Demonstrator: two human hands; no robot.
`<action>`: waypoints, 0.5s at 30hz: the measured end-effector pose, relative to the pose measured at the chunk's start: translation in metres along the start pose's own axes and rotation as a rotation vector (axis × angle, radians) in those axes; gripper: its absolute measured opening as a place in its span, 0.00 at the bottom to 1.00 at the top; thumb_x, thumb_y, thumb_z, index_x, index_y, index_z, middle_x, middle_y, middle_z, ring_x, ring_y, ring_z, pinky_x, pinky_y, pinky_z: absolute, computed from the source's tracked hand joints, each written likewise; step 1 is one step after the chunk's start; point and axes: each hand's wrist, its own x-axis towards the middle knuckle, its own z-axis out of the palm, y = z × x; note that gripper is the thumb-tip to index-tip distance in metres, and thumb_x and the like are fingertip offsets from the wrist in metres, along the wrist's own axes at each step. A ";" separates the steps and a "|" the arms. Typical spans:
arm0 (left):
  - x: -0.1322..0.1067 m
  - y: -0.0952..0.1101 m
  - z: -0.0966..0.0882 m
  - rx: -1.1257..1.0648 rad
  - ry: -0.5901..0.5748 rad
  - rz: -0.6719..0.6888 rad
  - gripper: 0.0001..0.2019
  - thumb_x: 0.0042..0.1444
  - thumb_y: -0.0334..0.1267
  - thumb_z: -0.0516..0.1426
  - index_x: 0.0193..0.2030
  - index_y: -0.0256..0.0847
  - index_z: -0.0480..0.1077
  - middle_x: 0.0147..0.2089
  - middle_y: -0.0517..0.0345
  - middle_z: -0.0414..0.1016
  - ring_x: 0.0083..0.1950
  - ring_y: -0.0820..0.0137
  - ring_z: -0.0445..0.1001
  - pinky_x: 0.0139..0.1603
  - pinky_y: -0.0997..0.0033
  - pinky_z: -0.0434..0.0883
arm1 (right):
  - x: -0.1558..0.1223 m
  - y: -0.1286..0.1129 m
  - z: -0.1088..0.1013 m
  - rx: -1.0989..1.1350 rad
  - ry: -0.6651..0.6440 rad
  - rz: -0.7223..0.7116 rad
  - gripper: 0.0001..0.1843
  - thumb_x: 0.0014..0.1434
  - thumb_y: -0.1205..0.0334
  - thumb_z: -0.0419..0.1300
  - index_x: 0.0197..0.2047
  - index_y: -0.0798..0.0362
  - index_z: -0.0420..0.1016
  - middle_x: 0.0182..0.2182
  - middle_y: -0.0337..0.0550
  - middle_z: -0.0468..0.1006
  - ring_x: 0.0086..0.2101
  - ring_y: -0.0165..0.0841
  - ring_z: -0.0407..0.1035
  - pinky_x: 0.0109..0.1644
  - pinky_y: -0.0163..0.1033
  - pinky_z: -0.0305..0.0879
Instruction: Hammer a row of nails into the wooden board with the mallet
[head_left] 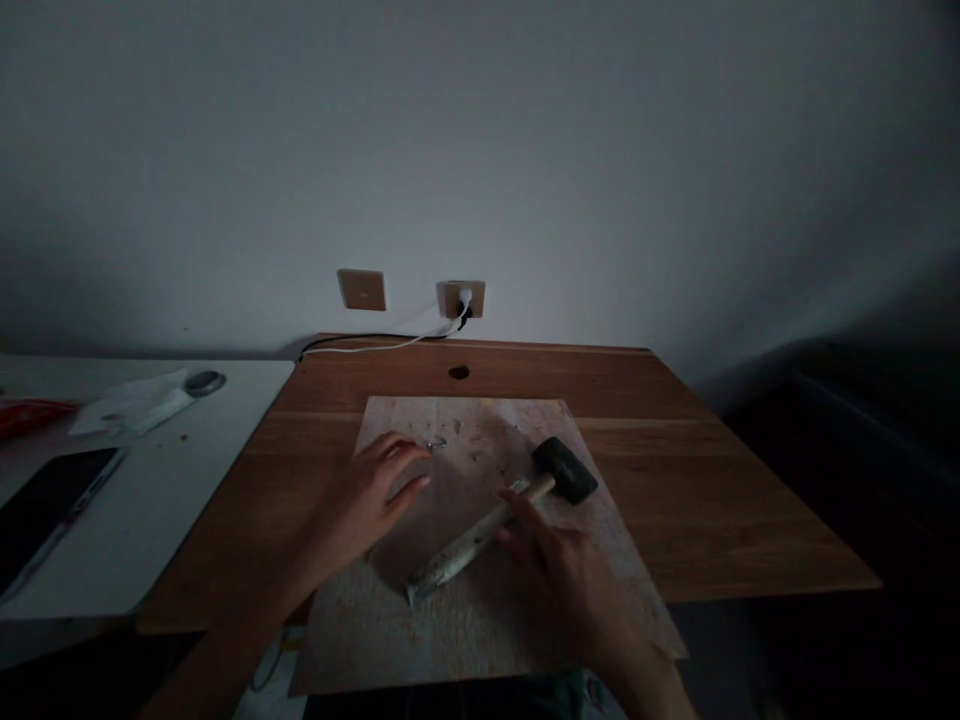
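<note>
A mallet with a black head (565, 470) lies diagonally on a worn board, its pale wooden handle (469, 540) pointing toward the near left. My right hand (562, 565), slightly blurred, is at the handle with the index finger stretched over it and the thumb apart; whether it touches is unclear. On the left, my left hand (379, 490) is open, thumb and fingers spread. Close to its fingertips lies a small shiny piece (436, 442), too small to name. Little fragments (458, 426) are scattered over the far part of the board.
The worn board (420, 640) lies on a wooden table (697, 500) against a wall. A white table (187, 480) at left carries a phone (52, 510), a roll of tape (204, 383) and papers. A white cable (367, 348) runs to a wall socket (454, 300).
</note>
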 end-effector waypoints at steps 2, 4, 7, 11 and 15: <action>0.016 -0.006 0.007 0.075 -0.053 0.019 0.10 0.69 0.39 0.56 0.54 0.45 0.73 0.54 0.52 0.75 0.56 0.61 0.76 0.60 0.57 0.75 | 0.011 -0.007 0.008 0.026 0.002 -0.035 0.23 0.73 0.45 0.53 0.59 0.47 0.80 0.29 0.46 0.85 0.27 0.43 0.80 0.27 0.38 0.64; 0.029 -0.015 0.013 0.145 -0.086 0.009 0.12 0.68 0.40 0.57 0.55 0.43 0.73 0.55 0.50 0.73 0.56 0.59 0.76 0.60 0.54 0.74 | 0.016 -0.010 0.012 0.071 0.002 -0.052 0.20 0.73 0.45 0.54 0.50 0.47 0.82 0.29 0.46 0.85 0.28 0.42 0.80 0.28 0.38 0.64; 0.042 -0.029 0.021 0.193 -0.149 -0.031 0.15 0.67 0.41 0.57 0.58 0.42 0.72 0.55 0.49 0.73 0.52 0.58 0.78 0.55 0.55 0.76 | 0.010 -0.009 0.008 0.159 -0.041 0.006 0.21 0.74 0.45 0.51 0.44 0.49 0.79 0.23 0.41 0.80 0.21 0.37 0.75 0.25 0.36 0.61; 0.058 -0.027 0.026 0.151 -0.264 -0.016 0.14 0.63 0.35 0.57 0.55 0.42 0.72 0.52 0.50 0.73 0.50 0.60 0.79 0.53 0.59 0.75 | -0.018 0.002 -0.009 0.250 0.000 0.129 0.23 0.73 0.44 0.50 0.45 0.49 0.80 0.25 0.40 0.81 0.25 0.36 0.77 0.28 0.35 0.66; 0.076 -0.009 0.036 0.069 -0.299 0.045 0.10 0.62 0.34 0.55 0.49 0.42 0.71 0.49 0.52 0.73 0.48 0.63 0.77 0.52 0.61 0.74 | -0.050 0.024 -0.025 0.268 0.070 0.306 0.23 0.70 0.41 0.53 0.51 0.46 0.82 0.25 0.37 0.79 0.27 0.36 0.76 0.30 0.35 0.69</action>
